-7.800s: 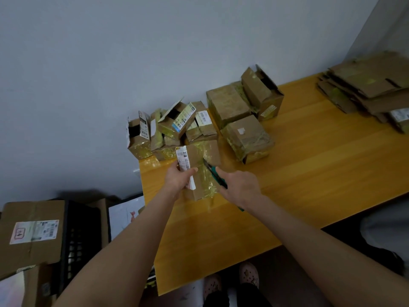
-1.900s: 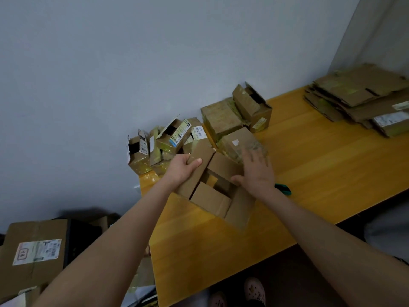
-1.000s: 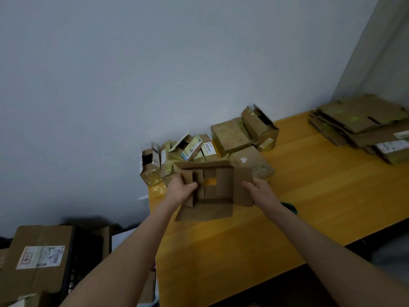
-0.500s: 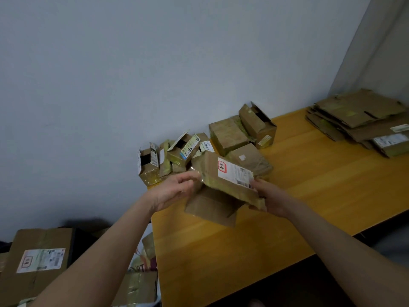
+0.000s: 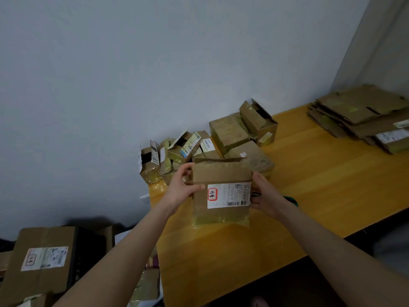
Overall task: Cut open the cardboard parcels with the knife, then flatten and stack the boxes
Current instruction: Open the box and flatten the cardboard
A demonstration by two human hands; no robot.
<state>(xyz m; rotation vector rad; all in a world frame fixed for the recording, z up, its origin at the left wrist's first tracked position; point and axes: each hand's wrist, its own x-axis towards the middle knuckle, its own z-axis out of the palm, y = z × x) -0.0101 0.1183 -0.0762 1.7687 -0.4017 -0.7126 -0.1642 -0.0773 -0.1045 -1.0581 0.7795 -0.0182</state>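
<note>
Box [image 5: 221,173], seemingly flattened, was held over the table [image 5: 332,180], gripped at its side edges by the left hand [image 5: 182,191] and right hand [image 5: 264,201]. Well right of it lay the finished stack [image 5: 363,114]; just behind it several parcels [image 5: 228,134] awaited flattening, some still taped. Roughly halfway, I judged.

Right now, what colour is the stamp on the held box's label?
Red stamp on the box's white label; head view.
</note>
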